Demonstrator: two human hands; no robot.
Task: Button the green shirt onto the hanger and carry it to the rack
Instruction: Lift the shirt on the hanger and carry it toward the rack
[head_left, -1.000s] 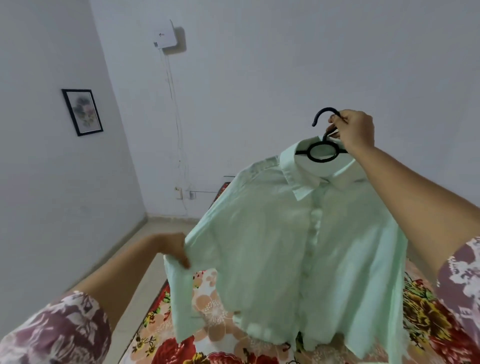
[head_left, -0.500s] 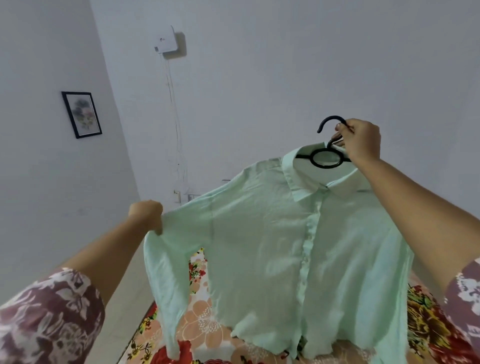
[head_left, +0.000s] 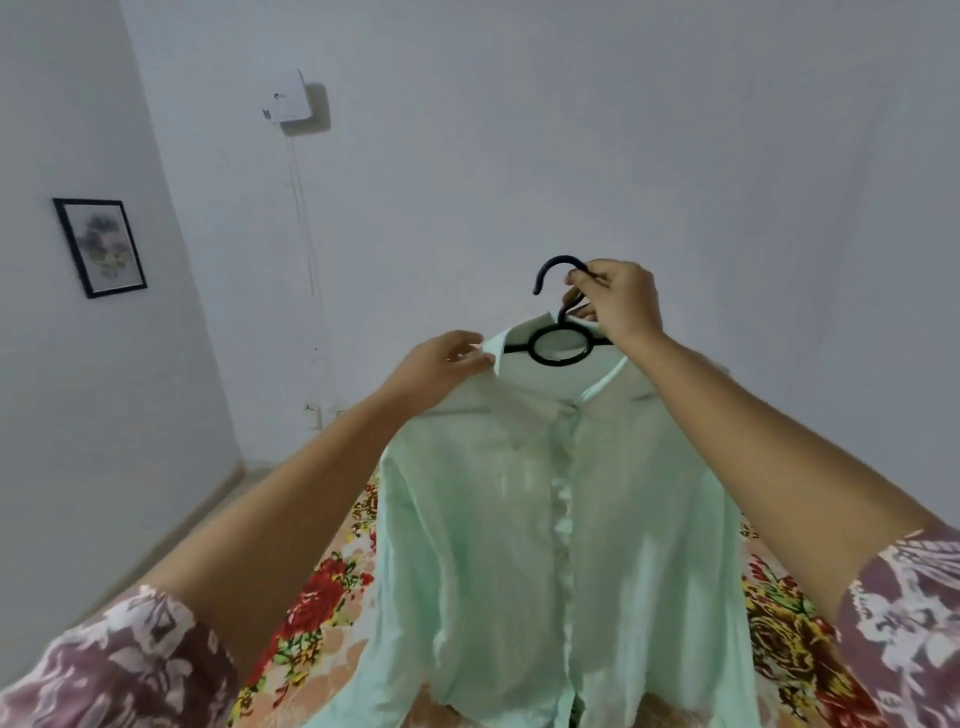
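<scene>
The pale green shirt hangs buttoned down its front on a black hanger, held up in the air in front of me. My right hand grips the hanger's neck just under the curved hook. My left hand pinches the left point of the collar at the shoulder. Both sleeves hang down loosely at the sides.
Below the shirt lies a bed with a floral sheet. White walls close in ahead and on the left, with a framed picture, a white wall box with cables running down, and a strip of floor along the left wall.
My left hand let go of the left sleeve and rose to the collar. The sleeve dropped and the shirt now hangs straight. My right hand kept hold of the hanger.
</scene>
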